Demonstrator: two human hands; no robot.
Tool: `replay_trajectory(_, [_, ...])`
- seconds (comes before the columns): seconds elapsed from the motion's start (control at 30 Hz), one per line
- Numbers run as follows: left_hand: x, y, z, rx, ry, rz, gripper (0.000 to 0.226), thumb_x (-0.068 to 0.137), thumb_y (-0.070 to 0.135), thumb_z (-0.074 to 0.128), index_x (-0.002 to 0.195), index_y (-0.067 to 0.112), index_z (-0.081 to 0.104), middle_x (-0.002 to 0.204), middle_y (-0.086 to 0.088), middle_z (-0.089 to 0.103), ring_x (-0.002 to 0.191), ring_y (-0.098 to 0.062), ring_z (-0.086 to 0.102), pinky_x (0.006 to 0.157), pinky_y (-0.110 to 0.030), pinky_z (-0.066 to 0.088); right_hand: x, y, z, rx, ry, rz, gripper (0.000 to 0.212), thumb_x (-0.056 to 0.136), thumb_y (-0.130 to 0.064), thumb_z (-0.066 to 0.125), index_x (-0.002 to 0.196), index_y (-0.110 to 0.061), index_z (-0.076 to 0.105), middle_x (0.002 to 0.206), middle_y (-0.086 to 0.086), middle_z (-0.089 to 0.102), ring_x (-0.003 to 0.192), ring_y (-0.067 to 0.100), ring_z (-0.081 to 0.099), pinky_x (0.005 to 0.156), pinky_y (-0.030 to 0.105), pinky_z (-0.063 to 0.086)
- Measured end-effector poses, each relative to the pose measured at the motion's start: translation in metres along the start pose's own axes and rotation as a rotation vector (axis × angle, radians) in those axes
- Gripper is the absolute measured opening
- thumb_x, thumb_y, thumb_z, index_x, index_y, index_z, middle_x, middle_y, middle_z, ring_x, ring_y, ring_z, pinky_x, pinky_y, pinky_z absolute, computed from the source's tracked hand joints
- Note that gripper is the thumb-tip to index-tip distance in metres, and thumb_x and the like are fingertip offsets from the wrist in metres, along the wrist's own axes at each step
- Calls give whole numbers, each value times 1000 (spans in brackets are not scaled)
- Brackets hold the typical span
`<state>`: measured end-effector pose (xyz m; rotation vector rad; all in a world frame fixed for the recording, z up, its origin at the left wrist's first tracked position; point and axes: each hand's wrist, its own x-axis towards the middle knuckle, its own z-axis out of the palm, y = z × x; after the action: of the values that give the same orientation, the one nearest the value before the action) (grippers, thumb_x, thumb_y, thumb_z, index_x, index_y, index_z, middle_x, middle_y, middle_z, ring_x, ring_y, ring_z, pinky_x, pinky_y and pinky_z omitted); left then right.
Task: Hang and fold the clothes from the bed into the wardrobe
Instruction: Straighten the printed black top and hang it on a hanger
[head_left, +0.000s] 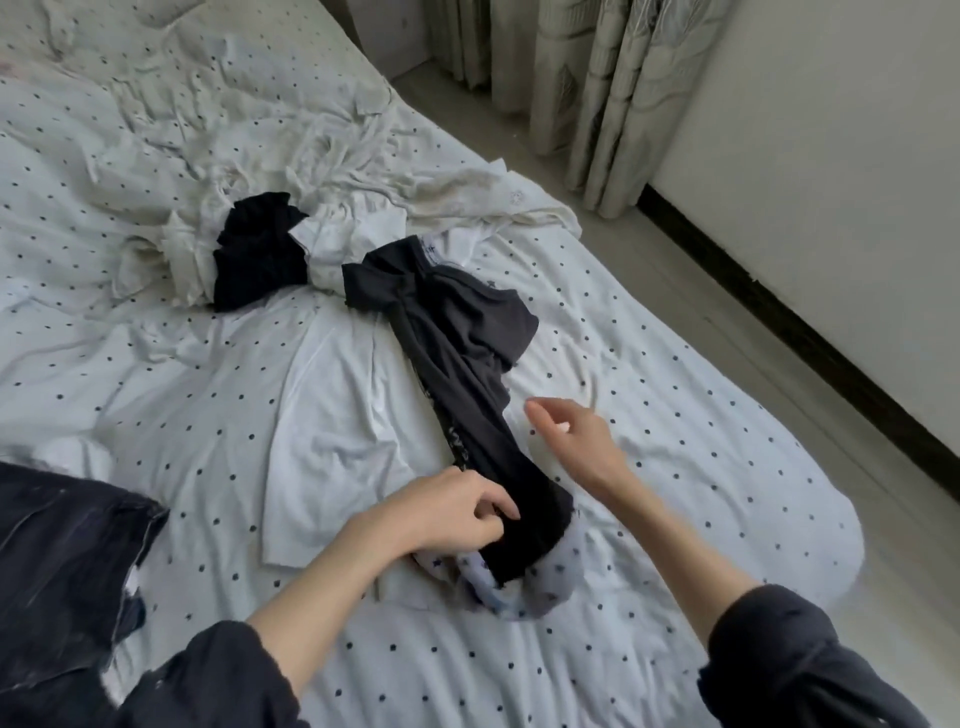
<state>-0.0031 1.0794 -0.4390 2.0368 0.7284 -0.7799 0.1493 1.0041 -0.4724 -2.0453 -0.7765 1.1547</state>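
Lying lengthwise on the white polka-dot bed sheet (649, 415), a long dark grey cloth garment (457, 364) is pinched near its lower end by the left hand (452, 509). The right hand (576, 441) hovers just beside it, fingers loosely spread, grasping nothing.

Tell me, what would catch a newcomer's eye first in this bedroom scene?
First, the long dark grey garment stretched down the middle of the white polka-dot bedsheet, its near end pinched by the left hand while the right hand hovers open beside it. Behind it, a crumpled black cloth lies among rumpled white clothes, and pale patterned curtains hang at the top right.
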Motion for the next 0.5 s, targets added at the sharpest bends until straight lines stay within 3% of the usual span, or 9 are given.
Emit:
replay_trajectory(0.1, [3, -18, -17, -1, 462, -39, 33, 90, 16, 41, 103, 31, 67, 105, 11, 68, 93, -10, 60, 84, -31, 49, 6, -4, 27, -148, -44, -10, 41, 90, -38, 58, 126, -18, 57, 106, -2, 66, 98, 15, 60, 89, 29, 45])
replay_trajectory(0.2, [5, -35, -33, -90, 698, -32, 35, 93, 7, 39, 117, 21, 60, 118, 3, 59, 111, -14, 55, 93, -28, 44, 2, 0, 50, -277, 62, -78, 26, 91, -22, 55, 116, -16, 64, 109, 2, 68, 102, 22, 60, 95, 38, 42])
replay_trajectory(0.27, [6, -41, -40, -16, 727, -22, 49, 93, 1, 37, 137, 22, 44, 137, 0, 44, 126, -16, 41, 98, -24, 35, -9, 4, 48, -294, 31, -129, 19, 91, -19, 55, 106, -17, 67, 100, -3, 69, 96, 20, 61, 96, 38, 39])
replay_trajectory(0.37, [10, -39, -41, 104, 700, 36, 65, 91, -1, 40, 148, 26, 25, 156, -3, 18, 142, -22, 16, 112, -32, 21, -31, 17, 26, -423, -345, -131, 9, 89, -17, 58, 82, -20, 63, 72, -14, 55, 80, 19, 53, 72, 26, 37])
replay_trajectory(0.43, [15, -32, -37, 209, 635, 85, 64, 94, 9, 44, 149, 31, 19, 159, 1, 5, 146, -22, -1, 116, -36, 9, -43, 29, 6, -627, -563, -71, 23, 87, -16, 58, 65, -21, 51, 63, -10, 43, 73, 16, 44, 59, 27, 30])
replay_trajectory(0.5, [21, -26, -22, 351, 515, 89, 62, 96, 23, 45, 149, 35, 15, 159, 5, -2, 146, -22, -10, 117, -41, 1, -53, 39, -13, -699, -678, 79, 28, 85, -16, 57, 60, -18, 46, 61, -6, 41, 66, 17, 42, 56, 25, 31])
